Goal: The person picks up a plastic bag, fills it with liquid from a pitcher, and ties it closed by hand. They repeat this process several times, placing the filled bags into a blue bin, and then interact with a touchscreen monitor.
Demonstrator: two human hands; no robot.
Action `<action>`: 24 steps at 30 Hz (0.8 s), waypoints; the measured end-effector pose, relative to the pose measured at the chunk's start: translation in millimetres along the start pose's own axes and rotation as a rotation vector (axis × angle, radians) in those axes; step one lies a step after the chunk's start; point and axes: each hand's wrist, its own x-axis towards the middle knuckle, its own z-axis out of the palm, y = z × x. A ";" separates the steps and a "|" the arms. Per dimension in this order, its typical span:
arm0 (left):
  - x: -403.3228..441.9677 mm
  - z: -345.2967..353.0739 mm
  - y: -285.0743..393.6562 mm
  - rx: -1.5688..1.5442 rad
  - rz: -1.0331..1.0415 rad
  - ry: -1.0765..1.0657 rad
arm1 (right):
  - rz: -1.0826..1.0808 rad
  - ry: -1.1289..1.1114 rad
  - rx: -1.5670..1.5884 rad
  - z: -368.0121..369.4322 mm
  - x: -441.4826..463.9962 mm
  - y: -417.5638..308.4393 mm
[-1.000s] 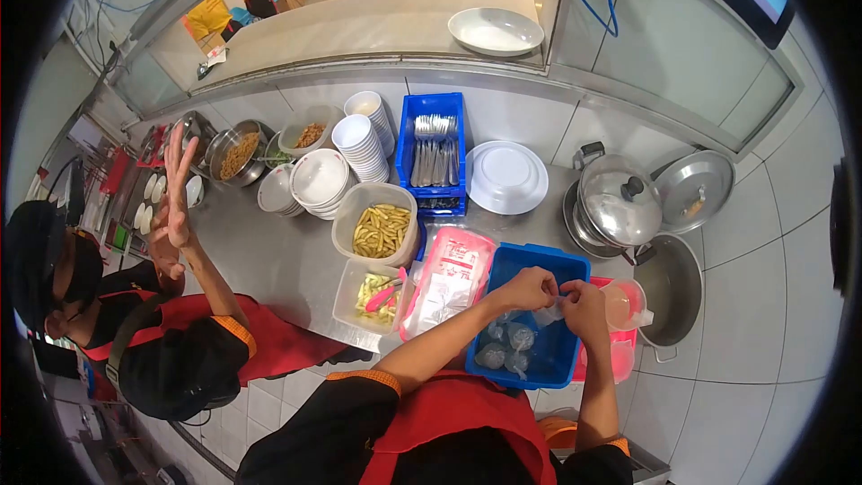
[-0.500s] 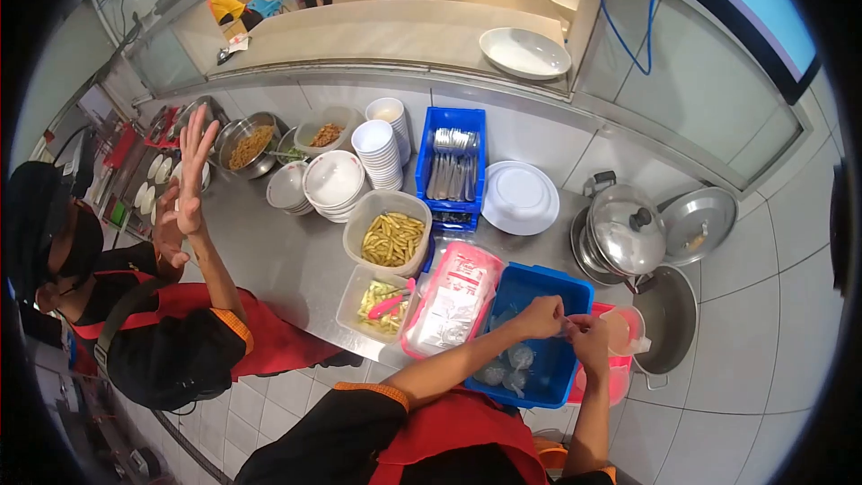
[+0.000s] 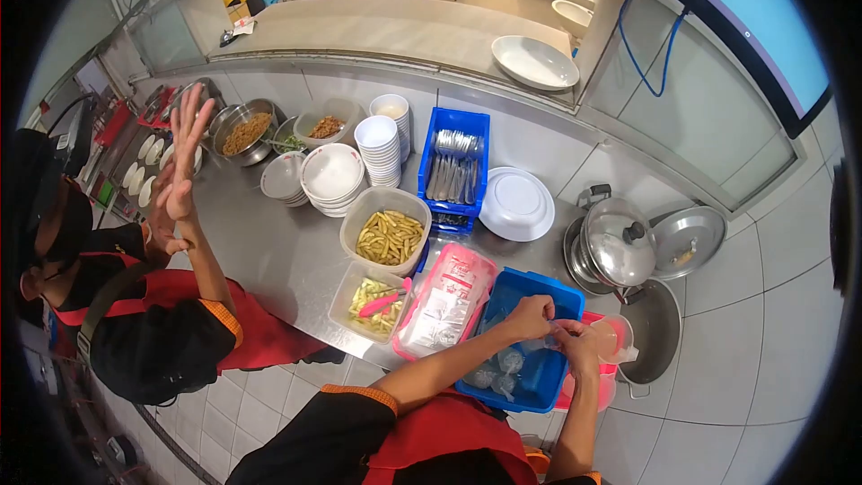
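Over the blue bin, my left hand (image 3: 532, 316) has its fingers pinched on a small clear plastic bag (image 3: 537, 342). Close beside it, on the right, my right hand (image 3: 579, 344) is closed on the same bag. Inside the blue bin (image 3: 566, 291) lie several small knotted clear bags (image 3: 510, 360). A pink-rimmed container (image 3: 449, 301) topped with white and red printed packets stands left of the bin. To the right, a pink jug (image 3: 612, 338) stands by a pink basket, partly behind my right hand.
A co-worker (image 3: 180, 323) stands at the left with both hands raised. Tubs of green pickles (image 3: 390, 235) and cut vegetables (image 3: 373, 299), stacked bowls (image 3: 333, 177), a blue cutlery holder (image 3: 454, 166), white plates (image 3: 517, 204) and a lidded pot (image 3: 621, 238) stand on the counter.
The view has shifted. My hands have drawn slightly apart since half a second ago, with the small bag between them. The co-worker's hands stay raised.
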 end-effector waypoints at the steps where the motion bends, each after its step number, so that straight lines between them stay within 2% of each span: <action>1: -0.5 -0.8 -1.2 0.032 0.022 -0.012 | -0.021 -0.019 -0.082 0.7 -2.0 -2.8; 3: 1.0 -0.6 -7.6 0.061 0.050 -0.035 | -0.019 0.032 -0.179 4.6 -5.8 -9.3; 5: 3.2 -3.6 -14.9 0.252 0.173 0.037 | -0.014 0.073 -0.275 8.0 -11.2 -12.9; 6: 3.7 -3.6 -18.2 0.252 0.173 0.035 | -0.090 0.087 -0.369 10.2 -15.0 -14.1; 8: 1.1 -7.2 -15.2 0.116 0.004 -0.018 | -0.167 0.097 -0.462 13.9 -18.0 -11.3; 9: -1.6 -7.4 -13.9 0.115 0.007 -0.019 | -0.278 0.124 -0.490 13.7 -18.3 -5.8; 10: -5.0 -5.9 -12.2 -0.025 -0.066 -0.031 | -0.390 0.158 -0.518 13.3 -17.9 -3.4; 11: -7.2 -3.2 -11.1 -0.165 -0.137 -0.052 | -0.389 0.175 -0.522 13.1 -17.7 -2.4; 15: -8.4 10.8 -23.6 -0.160 -0.063 -0.071 | -0.343 0.237 -0.549 6.9 -17.9 9.5; 17: -10.3 10.5 -18.3 0.180 0.105 0.107 | -0.258 0.267 -0.373 8.4 -19.9 11.5; 21: -21.2 15.6 -16.2 0.138 0.123 0.108 | -0.210 0.363 -0.332 14.1 -31.0 12.1; 24: -21.3 26.1 -19.8 -0.030 0.255 0.161 | -0.124 0.393 -0.257 14.2 -39.0 2.5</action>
